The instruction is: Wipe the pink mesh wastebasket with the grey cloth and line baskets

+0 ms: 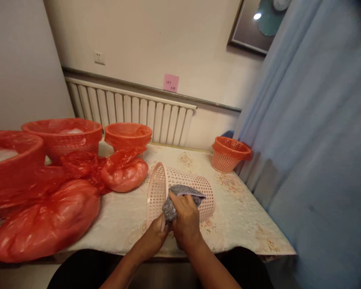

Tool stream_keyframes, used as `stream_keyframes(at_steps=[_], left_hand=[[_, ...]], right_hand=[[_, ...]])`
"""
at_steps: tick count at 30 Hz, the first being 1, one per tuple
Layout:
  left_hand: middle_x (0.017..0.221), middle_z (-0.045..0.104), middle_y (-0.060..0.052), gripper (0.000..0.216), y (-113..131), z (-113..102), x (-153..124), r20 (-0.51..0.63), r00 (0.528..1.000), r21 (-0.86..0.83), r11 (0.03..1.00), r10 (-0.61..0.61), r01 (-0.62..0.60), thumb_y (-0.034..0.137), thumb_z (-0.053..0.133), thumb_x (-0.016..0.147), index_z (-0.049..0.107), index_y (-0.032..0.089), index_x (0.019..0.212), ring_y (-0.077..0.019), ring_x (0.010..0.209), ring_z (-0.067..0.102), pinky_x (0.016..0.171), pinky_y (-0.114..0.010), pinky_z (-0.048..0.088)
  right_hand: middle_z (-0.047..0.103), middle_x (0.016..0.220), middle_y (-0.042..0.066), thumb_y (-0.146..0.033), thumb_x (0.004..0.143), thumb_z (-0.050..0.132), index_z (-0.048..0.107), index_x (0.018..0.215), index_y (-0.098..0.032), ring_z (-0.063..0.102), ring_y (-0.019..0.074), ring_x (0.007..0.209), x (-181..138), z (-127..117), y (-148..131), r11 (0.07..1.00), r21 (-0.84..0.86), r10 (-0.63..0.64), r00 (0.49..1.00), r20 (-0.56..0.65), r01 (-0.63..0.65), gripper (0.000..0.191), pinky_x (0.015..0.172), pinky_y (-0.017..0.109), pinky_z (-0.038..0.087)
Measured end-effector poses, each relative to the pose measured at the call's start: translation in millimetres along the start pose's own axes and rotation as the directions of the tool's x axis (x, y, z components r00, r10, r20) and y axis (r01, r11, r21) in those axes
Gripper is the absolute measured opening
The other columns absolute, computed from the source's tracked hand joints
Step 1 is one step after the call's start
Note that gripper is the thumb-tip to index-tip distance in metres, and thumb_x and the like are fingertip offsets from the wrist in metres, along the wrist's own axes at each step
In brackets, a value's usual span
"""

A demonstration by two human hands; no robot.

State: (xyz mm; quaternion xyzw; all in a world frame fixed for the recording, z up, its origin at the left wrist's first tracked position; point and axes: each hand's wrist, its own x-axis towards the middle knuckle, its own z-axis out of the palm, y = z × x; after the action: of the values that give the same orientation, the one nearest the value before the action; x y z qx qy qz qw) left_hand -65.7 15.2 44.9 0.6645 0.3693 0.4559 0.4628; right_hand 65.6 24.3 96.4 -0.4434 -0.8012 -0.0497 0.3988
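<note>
A pale pink perforated basket (180, 182) lies on its side on the table (240, 216), its open mouth turned toward me and to the left. My right hand (185, 218) is closed on a grey cloth (180, 196) pressed against the basket's outer wall. My left hand (155, 235) grips the lower rim of the basket's mouth, fingers curled around it.
Several orange-red baskets lined with red plastic bags (63, 134) (128, 134) stand at the left. Two filled, tied red bags (45, 220) (124, 172) lie in front of them. A small orange basket (230, 154) sits at the back right beside a blue curtain (313, 140). A radiator lines the wall.
</note>
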Motion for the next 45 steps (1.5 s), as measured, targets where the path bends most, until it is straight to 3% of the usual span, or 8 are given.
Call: stream_keyframes(at_steps=[5,11,16,23,31,38,42,45], left_hand=[[0.133,0.061,-0.01,0.042,-13,0,-8,0.054,0.998,-0.04,0.999,0.016,-0.013,0.04,0.049,0.094,0.051,0.018,0.13,-0.0275,0.122,0.055,0.11,-0.044,0.038],[0.135,0.059,-0.011,0.045,9,5,4,-0.125,0.992,-0.111,0.993,0.014,-0.028,0.026,0.06,0.085,0.053,0.016,0.128,-0.0287,0.127,0.051,0.113,-0.046,0.034],[0.141,0.054,-0.01,0.047,17,7,8,-0.075,0.996,-0.113,0.992,0.039,-0.048,0.021,0.055,0.086,0.049,0.016,0.133,-0.0272,0.132,0.046,0.116,-0.046,0.03],[0.143,0.053,-0.008,0.054,4,4,-1,-0.037,0.998,-0.012,0.999,-0.044,0.044,0.016,0.048,0.086,0.044,0.016,0.139,-0.0258,0.135,0.043,0.117,-0.045,0.029],[0.139,0.058,-0.007,0.051,-2,2,1,-0.003,0.998,0.007,0.998,-0.063,0.063,0.019,0.049,0.085,0.05,0.017,0.135,-0.0261,0.129,0.05,0.115,-0.044,0.033],[0.141,0.056,-0.007,0.055,-2,-3,5,0.02,0.998,-0.032,0.998,-0.062,0.062,0.015,0.049,0.083,0.048,0.018,0.138,-0.0258,0.132,0.048,0.117,-0.046,0.029],[0.141,0.055,-0.009,0.051,-2,-6,7,0.046,0.999,-0.051,0.999,-0.002,0.005,0.027,0.053,0.088,0.049,0.018,0.138,-0.0277,0.134,0.046,0.118,-0.047,0.027],[0.14,0.056,-0.009,0.05,-3,-11,8,0.063,0.997,-0.045,0.999,0.032,-0.029,0.032,0.054,0.09,0.05,0.019,0.137,-0.0284,0.135,0.044,0.118,-0.048,0.024]], right_hand=[[0.065,0.1,0.006,0.006,0.062,0.042,0.058,0.128,-0.018,0.046,0.0244,0.089,17,-4,1,1.0,-0.021,0.011,1.0,0.028,-0.01,0.071,0.083,0.037,0.042],[0.065,0.097,0.009,0.0,0.075,0.047,0.056,0.13,-0.016,0.046,0.026,0.089,-10,-2,-5,0.999,-0.048,-0.016,1.0,-0.004,0.016,0.059,0.08,0.039,0.042],[0.067,0.096,0.008,-0.001,0.075,0.048,0.059,0.127,-0.017,0.048,0.0249,0.088,-14,-8,6,0.999,-0.009,-0.048,0.999,-0.001,0.048,0.055,0.08,0.037,0.044],[0.068,0.1,0.005,0.005,0.072,0.039,0.062,0.124,-0.022,0.052,0.0226,0.095,-1,-19,69,0.983,-0.113,0.149,0.989,-0.002,-0.148,0.063,0.086,0.033,0.044],[0.067,0.111,0.01,-0.003,0.076,0.039,0.063,0.125,-0.015,0.057,0.0252,0.105,-46,-11,145,0.836,-0.263,0.464,0.876,-0.132,-0.482,0.055,0.092,0.035,0.044],[0.066,0.11,0.011,0.0,0.071,0.038,0.059,0.128,-0.015,0.054,0.0254,0.105,-67,13,83,0.954,-0.112,0.256,0.949,-0.182,-0.278,0.062,0.094,0.04,0.046],[0.065,0.111,0.01,0.001,0.066,0.04,0.052,0.135,-0.015,0.05,0.0271,0.107,-55,20,32,0.998,-0.026,0.047,0.991,-0.127,-0.051,0.071,0.093,0.044,0.046],[0.065,0.102,0.01,0.0,0.062,0.042,0.052,0.135,-0.015,0.05,0.0276,0.099,-36,20,10,0.999,-0.045,0.001,0.995,-0.096,-0.005,0.076,0.089,0.045,0.046]])
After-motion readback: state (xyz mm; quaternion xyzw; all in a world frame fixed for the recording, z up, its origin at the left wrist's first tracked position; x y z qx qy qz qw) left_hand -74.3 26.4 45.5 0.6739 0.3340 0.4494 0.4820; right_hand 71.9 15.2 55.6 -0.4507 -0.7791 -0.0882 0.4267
